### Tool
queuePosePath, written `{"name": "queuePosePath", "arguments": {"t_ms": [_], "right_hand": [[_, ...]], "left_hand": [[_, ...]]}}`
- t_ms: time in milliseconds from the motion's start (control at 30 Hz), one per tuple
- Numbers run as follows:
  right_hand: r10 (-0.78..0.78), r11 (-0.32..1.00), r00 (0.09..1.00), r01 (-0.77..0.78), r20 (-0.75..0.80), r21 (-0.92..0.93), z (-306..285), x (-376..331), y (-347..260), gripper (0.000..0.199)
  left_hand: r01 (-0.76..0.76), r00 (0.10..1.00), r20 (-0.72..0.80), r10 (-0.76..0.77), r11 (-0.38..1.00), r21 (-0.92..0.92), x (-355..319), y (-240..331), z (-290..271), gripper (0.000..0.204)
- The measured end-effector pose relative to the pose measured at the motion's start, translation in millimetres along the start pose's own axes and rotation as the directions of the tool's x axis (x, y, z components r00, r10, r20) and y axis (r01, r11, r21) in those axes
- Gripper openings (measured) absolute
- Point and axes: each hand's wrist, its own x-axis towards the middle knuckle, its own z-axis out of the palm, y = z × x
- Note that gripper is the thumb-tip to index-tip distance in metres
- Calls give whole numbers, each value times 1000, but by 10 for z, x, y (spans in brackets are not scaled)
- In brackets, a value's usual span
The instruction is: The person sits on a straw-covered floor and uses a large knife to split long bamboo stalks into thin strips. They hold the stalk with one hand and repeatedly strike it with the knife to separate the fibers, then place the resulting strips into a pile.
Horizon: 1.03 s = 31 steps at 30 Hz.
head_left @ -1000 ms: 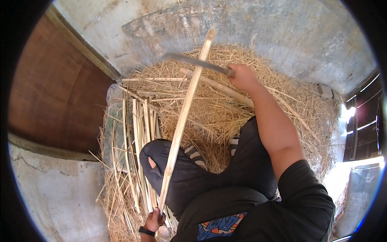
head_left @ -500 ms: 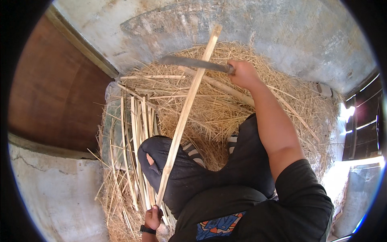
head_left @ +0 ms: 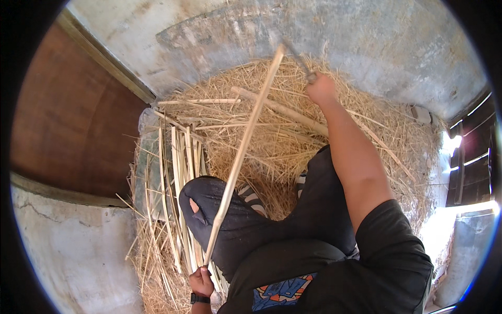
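My left hand (head_left: 201,281), a dark watch on its wrist, is closed round the near end of a long pale strip of split bamboo (head_left: 242,153). The strip slants up and away over my left knee, and its far end is raised toward the wall. In my right hand (head_left: 321,88) is the handle of a machete (head_left: 297,55). Its blade is slightly blurred and points up and to the left, close by the strip's far tip; whether the two touch I cannot tell.
Beyond my legs lies a thick bed of straw-like shavings (head_left: 272,152) with a round pole (head_left: 282,109) on it. Several split strips (head_left: 180,162) are piled left of my knee. A concrete wall (head_left: 361,47) curves behind, and a brown panel (head_left: 68,115) stands left.
The machete has swung from lying across the strip to the strip's far tip, its blade turned upward. My right hand has moved slightly right. The strip has rolled and its far end dipped a little.
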Motion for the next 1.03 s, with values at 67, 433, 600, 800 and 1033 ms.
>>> {"name": "queuePosePath", "arguments": {"t_ms": [67,433,600,800,1033], "right_hand": [[249,955,968,-238,-37,179,106,175,263,25],[221,902,975,-204,-3,380,253,196,479,31],[175,864,983,-124,-59,488,-30,105,327,41],[-179,963,984,173,10,206,-275,-54,137,44],[-117,988,951,82,285,130,-490,-214,-193,52]], "left_hand": [[-22,999,-26,24,997,72,1,-94,-22,53],[-67,998,-12,67,998,13,-32,-157,-35,55],[-77,996,-32,79,996,50,-41,-52,-24,53],[-147,981,-95,168,969,198,-84,-64,37,50],[-142,980,-107,167,967,214,-123,-49,29,50]]}}
